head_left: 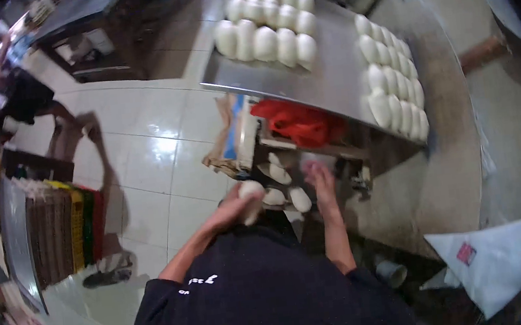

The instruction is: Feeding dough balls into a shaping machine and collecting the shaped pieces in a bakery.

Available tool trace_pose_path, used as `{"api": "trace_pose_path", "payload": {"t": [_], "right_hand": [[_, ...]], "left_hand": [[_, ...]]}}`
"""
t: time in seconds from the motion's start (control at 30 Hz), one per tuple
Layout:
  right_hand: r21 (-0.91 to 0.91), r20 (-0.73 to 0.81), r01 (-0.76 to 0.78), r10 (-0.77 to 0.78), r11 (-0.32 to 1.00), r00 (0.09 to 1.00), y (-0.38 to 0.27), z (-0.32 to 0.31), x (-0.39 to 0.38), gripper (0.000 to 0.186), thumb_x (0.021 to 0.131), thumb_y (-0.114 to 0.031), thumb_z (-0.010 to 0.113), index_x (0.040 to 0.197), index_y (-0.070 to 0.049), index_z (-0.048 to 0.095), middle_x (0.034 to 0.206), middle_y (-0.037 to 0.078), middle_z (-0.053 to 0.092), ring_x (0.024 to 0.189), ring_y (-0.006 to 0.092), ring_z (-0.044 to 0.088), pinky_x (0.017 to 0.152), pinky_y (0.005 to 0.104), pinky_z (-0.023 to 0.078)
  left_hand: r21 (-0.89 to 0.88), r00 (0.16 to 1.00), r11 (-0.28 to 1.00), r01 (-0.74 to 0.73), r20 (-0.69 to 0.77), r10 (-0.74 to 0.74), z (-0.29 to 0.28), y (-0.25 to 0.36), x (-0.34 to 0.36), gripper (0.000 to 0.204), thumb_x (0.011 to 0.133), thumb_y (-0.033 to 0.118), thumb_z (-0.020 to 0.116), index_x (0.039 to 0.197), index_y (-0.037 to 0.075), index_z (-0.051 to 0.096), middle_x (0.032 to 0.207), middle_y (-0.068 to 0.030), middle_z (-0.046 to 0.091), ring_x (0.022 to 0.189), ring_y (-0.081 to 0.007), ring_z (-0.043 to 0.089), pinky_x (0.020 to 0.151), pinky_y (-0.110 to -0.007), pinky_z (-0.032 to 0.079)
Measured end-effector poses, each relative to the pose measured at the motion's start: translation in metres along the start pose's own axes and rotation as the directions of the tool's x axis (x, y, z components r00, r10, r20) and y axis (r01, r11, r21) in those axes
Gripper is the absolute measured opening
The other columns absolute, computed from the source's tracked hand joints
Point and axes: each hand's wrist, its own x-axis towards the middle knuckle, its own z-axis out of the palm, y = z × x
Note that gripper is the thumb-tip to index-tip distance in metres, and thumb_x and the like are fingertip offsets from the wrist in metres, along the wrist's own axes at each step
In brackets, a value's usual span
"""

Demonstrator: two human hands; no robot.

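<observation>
In front of my body, my left hand (232,209) is closed around a pale, rounded piece of dough (251,190). To its right, my right hand (322,182) is raised, its fingers smeared by motion. Between my hands, several loose dough pieces (300,200) lie low down, below the edge of the metal table (335,57). Rows of smooth white dough pieces (265,44) stand on the table's far left part. More rows of dough pieces (394,83) run along its right side.
Under the table edge sits a red plastic bag (301,122), beside a torn paper sack (227,137). A white sack (494,264) lies at lower right, near a small bucket (391,273). Stacked crates (65,226) stand on the left, and another person (24,93) is farther back.
</observation>
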Motion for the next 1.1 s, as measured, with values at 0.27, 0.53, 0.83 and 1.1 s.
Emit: {"api": "trace_pose_path", "payload": {"t": [0.27,0.53,0.83,1.1], "right_hand": [[-0.164,-0.578,-0.346,0.195,0.924,0.792,0.092,-0.052,0.056,0.066,0.076,-0.028,0.071,0.130,-0.003,0.042,0.116,0.013,0.056,0.110,0.0281,0.053,0.093,0.0365,0.041],[-0.384,-0.050,-0.352,0.361,0.853,0.931,0.123,0.019,0.107,0.071,0.070,-0.032,0.073,0.124,0.005,0.045,0.111,0.021,0.059,0.103,0.0300,0.057,0.083,0.0381,0.046],[0.051,-0.057,-0.175,0.178,0.983,0.982,0.064,0.073,0.018,0.066,0.082,-0.038,0.065,0.132,0.000,0.043,0.114,0.014,0.055,0.104,0.0269,0.053,0.091,0.0392,0.042],[-0.619,0.013,0.388,-0.485,0.683,0.874,0.061,0.079,0.036,0.044,0.082,-0.028,0.067,0.116,-0.006,0.054,0.101,0.017,0.054,0.097,0.0332,0.054,0.087,0.0383,0.043]], "left_hand": [[-0.361,0.986,0.930,-0.069,0.119,0.120,0.005,0.056,-0.022,0.053,0.085,0.026,0.063,0.126,0.006,0.036,0.111,-0.0170,0.055,0.100,-0.0264,0.059,0.087,-0.039,0.049],[-0.577,0.994,0.814,0.062,-0.035,-0.100,0.009,0.033,-0.001,0.061,0.081,0.046,0.058,0.122,0.004,0.046,0.108,-0.0132,0.057,0.091,-0.0245,0.060,0.077,-0.036,0.052],[-0.593,0.978,0.805,-0.017,-0.179,-0.111,0.019,0.022,0.000,0.054,0.082,0.048,0.058,0.114,0.006,0.051,0.096,-0.0079,0.059,0.084,-0.0209,0.059,0.071,-0.032,0.050],[-0.578,0.968,0.815,-0.036,-0.224,-0.116,-0.020,0.013,-0.022,0.058,0.082,0.045,0.056,0.125,0.008,0.042,0.115,-0.0108,0.052,0.102,-0.0277,0.056,0.085,-0.044,0.048]]}}
